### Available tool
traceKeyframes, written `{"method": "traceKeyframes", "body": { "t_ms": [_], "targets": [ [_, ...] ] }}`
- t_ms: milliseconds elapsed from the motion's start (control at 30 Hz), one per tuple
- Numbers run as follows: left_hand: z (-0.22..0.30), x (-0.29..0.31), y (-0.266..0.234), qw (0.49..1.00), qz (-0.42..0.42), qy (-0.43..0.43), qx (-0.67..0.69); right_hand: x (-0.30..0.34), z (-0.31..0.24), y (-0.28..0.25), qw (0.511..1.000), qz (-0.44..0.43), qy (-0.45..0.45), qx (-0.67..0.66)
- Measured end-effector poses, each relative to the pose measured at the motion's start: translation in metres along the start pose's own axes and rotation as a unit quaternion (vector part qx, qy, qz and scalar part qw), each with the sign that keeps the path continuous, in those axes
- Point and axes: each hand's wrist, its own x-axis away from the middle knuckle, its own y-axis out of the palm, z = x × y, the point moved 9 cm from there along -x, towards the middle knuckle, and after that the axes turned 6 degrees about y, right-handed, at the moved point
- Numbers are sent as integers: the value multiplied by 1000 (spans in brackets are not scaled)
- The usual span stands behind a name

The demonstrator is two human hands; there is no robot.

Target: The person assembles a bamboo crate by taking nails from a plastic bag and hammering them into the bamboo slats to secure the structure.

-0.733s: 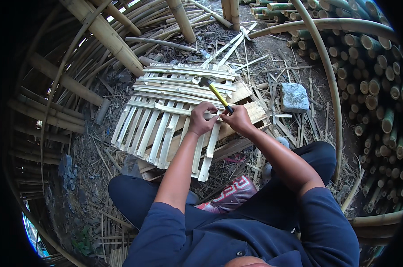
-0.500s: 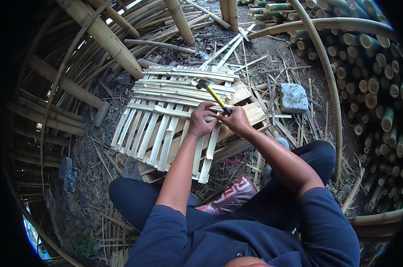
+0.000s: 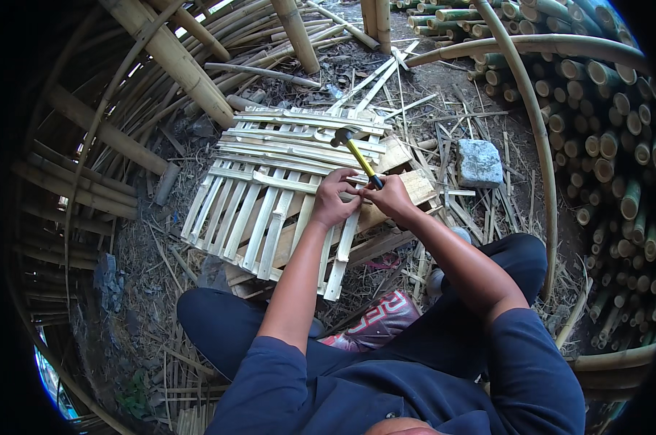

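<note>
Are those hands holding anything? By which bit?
The right hand holds a hammer by its black handle end. Whether the left hand pinches anything can't be told.

1. Hammer (image 3: 360, 158): yellow shaft, black lower end, dark grey head.
2. Slatted panel (image 3: 277, 181): pale cream, its light slats striping against darker gaps.
3. Board (image 3: 418, 185): light tan.
4. Stone block (image 3: 479, 164): pale grey, mottled.
5. Shirt (image 3: 357, 391): plain navy blue.
6. Trousers (image 3: 216, 322): very dark blue, almost black.
7. Packet (image 3: 371, 330): dull red and greyish, with white lettering.
8. Stacked poles (image 3: 603, 169): green sides, pale yellowish cut ends.
9. Bamboo post (image 3: 172, 65): yellowish tan.
10. Ground (image 3: 139, 290): grey-brown, flecked with straw-coloured scraps.
</note>
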Motion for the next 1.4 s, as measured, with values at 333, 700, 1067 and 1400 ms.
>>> {"method": "traceKeyframes", "body": {
  "t_ms": [333,700,1067,1400],
  "targets": [
    [1,2,-7,998,17,-30,-43,5,-18,-3,999,12,22,25],
    [17,23,-12,985,94,-102,-103,5,-27,-5,998,4,35,60],
    [5,38,-4,985,80,-136,-70,6,-15,-6,994,16,44,97],
    [3,37,-5,985,92,-122,-84,5,-15,1,995,-5,48,91]
  ]
}}
